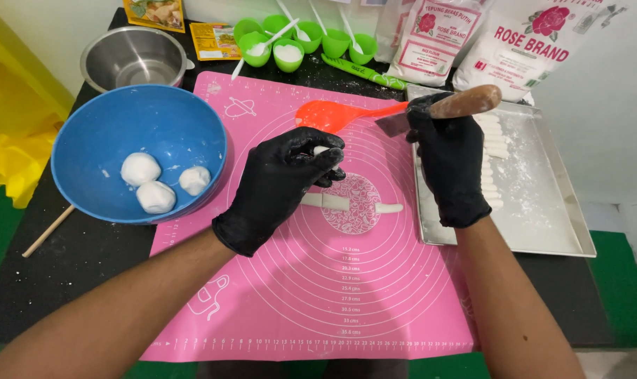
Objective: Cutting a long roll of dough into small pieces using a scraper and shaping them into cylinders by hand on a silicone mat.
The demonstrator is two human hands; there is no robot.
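My left hand [285,184], in a black glove, pinches a small piece of white dough [321,150] between its fingertips above the pink silicone mat [318,295]. Below it, a thin white dough rope [332,202] lies on the mat with a short cut piece [389,208] to its right. My right hand [450,163], also gloved in black, grips a wooden-handled scraper [466,103] held over the left edge of the metal tray [543,238]. A row of cut dough pieces [492,140] lies in the floured tray beside that hand.
A blue bowl [122,123] at left holds three dough balls [156,196]. Behind it stands a steel bowl [132,56]. An orange spatula [336,114] rests on the mat's far side. Green cups [288,52] and flour bags [515,42] line the back. A wooden stick [48,231] lies at left.
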